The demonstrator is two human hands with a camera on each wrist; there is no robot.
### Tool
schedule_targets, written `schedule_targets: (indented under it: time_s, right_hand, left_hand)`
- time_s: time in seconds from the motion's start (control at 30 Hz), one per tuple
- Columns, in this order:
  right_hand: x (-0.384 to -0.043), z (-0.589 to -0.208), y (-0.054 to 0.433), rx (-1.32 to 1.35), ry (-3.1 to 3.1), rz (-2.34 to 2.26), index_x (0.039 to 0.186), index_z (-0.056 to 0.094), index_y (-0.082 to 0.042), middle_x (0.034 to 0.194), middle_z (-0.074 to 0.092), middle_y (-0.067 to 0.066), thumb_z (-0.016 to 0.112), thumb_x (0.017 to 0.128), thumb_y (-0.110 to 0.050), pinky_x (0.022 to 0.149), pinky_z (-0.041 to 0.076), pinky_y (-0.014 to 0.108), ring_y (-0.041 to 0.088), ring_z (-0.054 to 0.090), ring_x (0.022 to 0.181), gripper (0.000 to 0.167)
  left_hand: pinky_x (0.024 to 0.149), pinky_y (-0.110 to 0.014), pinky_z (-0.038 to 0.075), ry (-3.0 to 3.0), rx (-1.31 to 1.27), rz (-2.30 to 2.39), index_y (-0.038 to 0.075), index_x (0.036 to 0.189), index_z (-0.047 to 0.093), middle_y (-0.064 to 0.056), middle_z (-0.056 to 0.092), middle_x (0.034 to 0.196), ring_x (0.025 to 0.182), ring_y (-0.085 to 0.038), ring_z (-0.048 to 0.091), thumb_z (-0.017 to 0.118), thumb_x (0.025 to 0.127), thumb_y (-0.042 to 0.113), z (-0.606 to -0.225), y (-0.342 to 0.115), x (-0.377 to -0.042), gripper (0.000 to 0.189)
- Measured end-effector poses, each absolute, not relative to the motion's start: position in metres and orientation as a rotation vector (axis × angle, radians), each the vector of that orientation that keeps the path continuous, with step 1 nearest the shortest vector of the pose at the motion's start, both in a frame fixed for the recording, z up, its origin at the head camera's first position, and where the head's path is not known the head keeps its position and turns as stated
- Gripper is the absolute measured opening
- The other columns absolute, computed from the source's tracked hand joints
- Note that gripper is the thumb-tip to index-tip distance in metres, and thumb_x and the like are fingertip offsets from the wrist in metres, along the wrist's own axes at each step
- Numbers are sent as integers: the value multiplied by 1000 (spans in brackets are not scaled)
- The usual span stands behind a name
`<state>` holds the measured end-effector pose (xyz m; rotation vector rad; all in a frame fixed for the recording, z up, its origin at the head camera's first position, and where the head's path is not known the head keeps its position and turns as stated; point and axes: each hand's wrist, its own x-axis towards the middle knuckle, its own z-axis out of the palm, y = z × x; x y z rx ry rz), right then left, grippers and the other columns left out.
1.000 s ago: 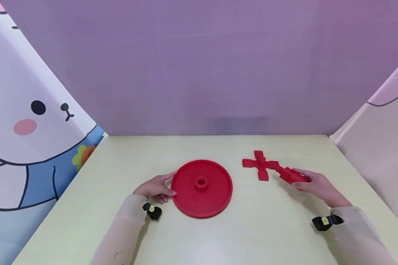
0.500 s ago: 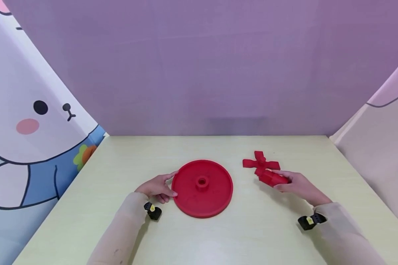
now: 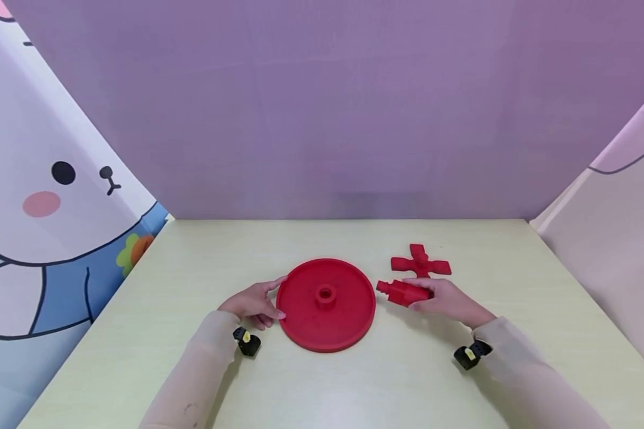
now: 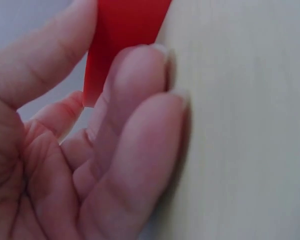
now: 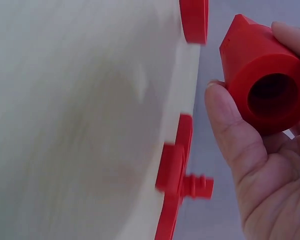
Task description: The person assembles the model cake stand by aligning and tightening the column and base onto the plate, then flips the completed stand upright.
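Head view now: left hand (image 3: 253, 302) grips the rim of the red disc (image 3: 351, 310) flat on the table (image 3: 322, 381); right hand (image 3: 448, 299) clasps the red holder (image 3: 402, 293) between disc and red cross (image 3: 421, 263)! Yellow labels (image 3: 246, 336) on black wrist units (image 3: 250, 347), too small to read. Left wrist: lower fingers (image 4: 145, 145) curl beside the disc. Right wrist: holder raised above the table, round hole showing.

We see that the right hand (image 3: 451, 301) has carried the hollow red piece (image 3: 405, 293) leftward past the four-armed red cross (image 3: 437, 267), whose near arm is now partly hidden; the piece's narrow tip appears just beside the rim of the red disc (image 3: 349, 322).
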<state>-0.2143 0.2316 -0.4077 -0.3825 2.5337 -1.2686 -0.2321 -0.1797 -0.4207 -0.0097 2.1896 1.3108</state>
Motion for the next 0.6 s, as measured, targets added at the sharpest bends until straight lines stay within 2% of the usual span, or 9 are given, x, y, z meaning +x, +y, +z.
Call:
schedule_targets:
  time_s: [0.13,0.4,0.6]
  right_hand:
    - [-217,-408,219,-470,2520,-1267,136,53,-2,92,63,4,74,83,-16,64,47,29,20,55,79,58]
    - [-221,-404,196,-636,2497,-1276,133,56,-4,95,67,3,75,83,-18,62,47,26,16,57,70,55]
    - [-222,-397,181,-656,2521,-1221,132,56,-1,83,66,0,76,82,-17,60,45,25,14,54,66,56]
  left_hand:
    - [52,-26,51,2195,-19,1303,22,153,27,-7,58,61,48,-14,52,76,81,10,-420,-179,-232,88]
    - [52,-25,51,2208,-18,1292,23,152,28,-7,57,60,48,-14,51,76,81,8,-421,-177,-232,87]
    - [52,-26,51,2220,-15,1284,23,152,28,-7,57,61,48,-14,52,76,81,8,-420,-175,-232,87]
